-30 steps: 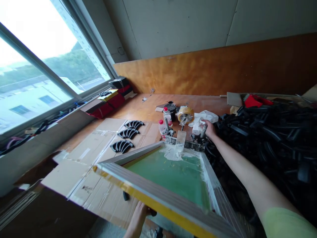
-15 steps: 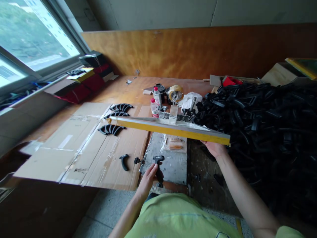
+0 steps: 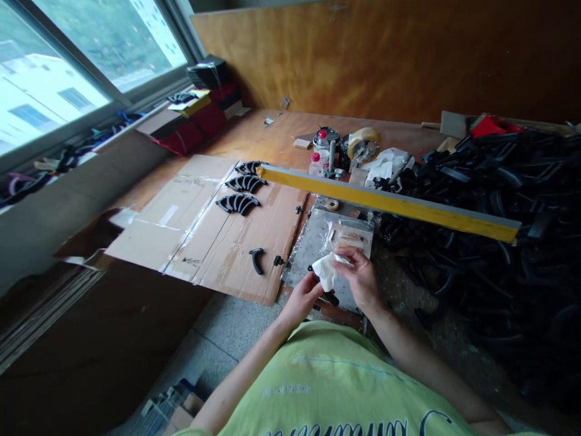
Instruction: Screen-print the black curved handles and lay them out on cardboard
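Observation:
My left hand (image 3: 305,298) is closed around a curved black plastic handle-like part (image 3: 333,298), low over the metal plate (image 3: 299,266). A white cloth (image 3: 325,272) covers most of that part. Pinched in the fingers of my right hand (image 3: 361,277), the cloth rests against the part's upper side. Left of my hands, a similar curved black part (image 3: 257,261) lies alone on the flattened cardboard (image 3: 218,242). A small black knob-like piece (image 3: 278,261) sits by the cardboard's right edge.
A long yellow bar (image 3: 390,204) spans above the bench. Rows of curved black parts (image 3: 238,204) lie on the cardboard. At right rises a large heap of black parts (image 3: 476,266). Behind stand red-capped bottles (image 3: 315,163) and a tape roll (image 3: 363,144).
My right hand has come back from under the yellow bar with a white cloth and brought it onto the black part in my left hand. The view has shifted right and down.

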Action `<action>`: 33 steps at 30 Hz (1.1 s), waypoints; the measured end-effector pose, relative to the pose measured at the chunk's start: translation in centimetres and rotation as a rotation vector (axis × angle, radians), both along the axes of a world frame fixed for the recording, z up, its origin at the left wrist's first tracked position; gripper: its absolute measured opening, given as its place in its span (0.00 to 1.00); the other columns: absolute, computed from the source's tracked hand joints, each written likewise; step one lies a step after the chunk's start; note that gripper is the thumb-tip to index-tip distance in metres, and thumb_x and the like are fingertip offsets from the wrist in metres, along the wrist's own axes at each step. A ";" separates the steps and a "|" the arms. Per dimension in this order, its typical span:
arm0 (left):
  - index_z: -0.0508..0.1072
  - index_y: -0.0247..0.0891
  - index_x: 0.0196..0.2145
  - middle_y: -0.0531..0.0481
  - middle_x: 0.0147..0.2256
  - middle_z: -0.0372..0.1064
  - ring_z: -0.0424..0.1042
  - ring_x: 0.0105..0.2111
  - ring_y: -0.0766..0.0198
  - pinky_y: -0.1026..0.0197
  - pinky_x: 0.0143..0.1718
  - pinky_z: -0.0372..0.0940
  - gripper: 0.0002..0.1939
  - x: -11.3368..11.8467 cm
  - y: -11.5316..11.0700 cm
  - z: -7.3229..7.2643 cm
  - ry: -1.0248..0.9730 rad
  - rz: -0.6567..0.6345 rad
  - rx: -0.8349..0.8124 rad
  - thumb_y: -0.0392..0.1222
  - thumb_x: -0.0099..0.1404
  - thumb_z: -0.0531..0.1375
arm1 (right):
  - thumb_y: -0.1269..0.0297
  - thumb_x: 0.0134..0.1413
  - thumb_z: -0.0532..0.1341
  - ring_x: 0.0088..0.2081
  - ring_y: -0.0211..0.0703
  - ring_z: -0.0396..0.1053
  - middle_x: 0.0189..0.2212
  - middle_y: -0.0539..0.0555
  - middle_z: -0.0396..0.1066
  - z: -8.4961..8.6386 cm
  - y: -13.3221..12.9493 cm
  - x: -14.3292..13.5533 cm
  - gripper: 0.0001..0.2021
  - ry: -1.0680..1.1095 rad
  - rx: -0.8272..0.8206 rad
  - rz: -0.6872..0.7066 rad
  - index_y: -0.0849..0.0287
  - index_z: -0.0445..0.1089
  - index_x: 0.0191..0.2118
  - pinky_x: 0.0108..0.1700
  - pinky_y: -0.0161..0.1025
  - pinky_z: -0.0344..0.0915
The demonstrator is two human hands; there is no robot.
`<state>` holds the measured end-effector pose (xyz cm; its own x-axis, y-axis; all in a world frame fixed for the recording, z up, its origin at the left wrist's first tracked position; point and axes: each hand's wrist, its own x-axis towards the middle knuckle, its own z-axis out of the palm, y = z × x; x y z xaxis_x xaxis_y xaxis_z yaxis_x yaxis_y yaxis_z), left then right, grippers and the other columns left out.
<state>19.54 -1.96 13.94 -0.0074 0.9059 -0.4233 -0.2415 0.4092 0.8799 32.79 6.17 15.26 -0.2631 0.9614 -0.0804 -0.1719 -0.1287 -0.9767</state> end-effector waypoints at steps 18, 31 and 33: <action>0.67 0.36 0.38 0.51 0.29 0.71 0.68 0.28 0.65 0.65 0.30 0.62 0.12 1.3 -0.4 -0.2 0.503 0.092 0.211 0.46 0.61 0.61 | 0.47 0.55 0.58 0.28 0.44 0.69 0.25 0.52 0.72 -0.5 -1.5 -3.0 0.17 -0.482 0.156 -0.137 0.57 0.68 0.32 0.32 0.38 0.64; 0.66 0.34 0.40 0.47 0.35 0.71 0.74 0.33 0.61 0.57 0.37 0.70 0.22 1.6 0.5 -0.1 -0.015 0.153 0.037 0.52 0.55 0.66 | 0.51 0.52 0.62 0.38 0.45 0.71 0.36 0.54 0.73 -0.6 0.7 -1.2 0.16 -0.191 0.091 -0.102 0.57 0.70 0.41 0.40 0.39 0.68; 0.67 0.34 0.38 0.48 0.33 0.72 0.72 0.32 0.62 0.60 0.36 0.68 0.19 1.6 0.6 -0.1 0.126 0.142 0.084 0.49 0.55 0.65 | 0.58 0.52 0.62 0.41 0.45 0.70 0.39 0.54 0.73 -0.1 -0.7 -1.9 0.12 -0.292 0.243 -0.003 0.56 0.71 0.41 0.43 0.39 0.67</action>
<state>21.17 -1.36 13.86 -0.1851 0.9243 -0.3337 -0.1775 0.3026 0.9365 30.89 5.43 15.20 -0.2604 0.9622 0.0793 0.1179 0.1132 -0.9865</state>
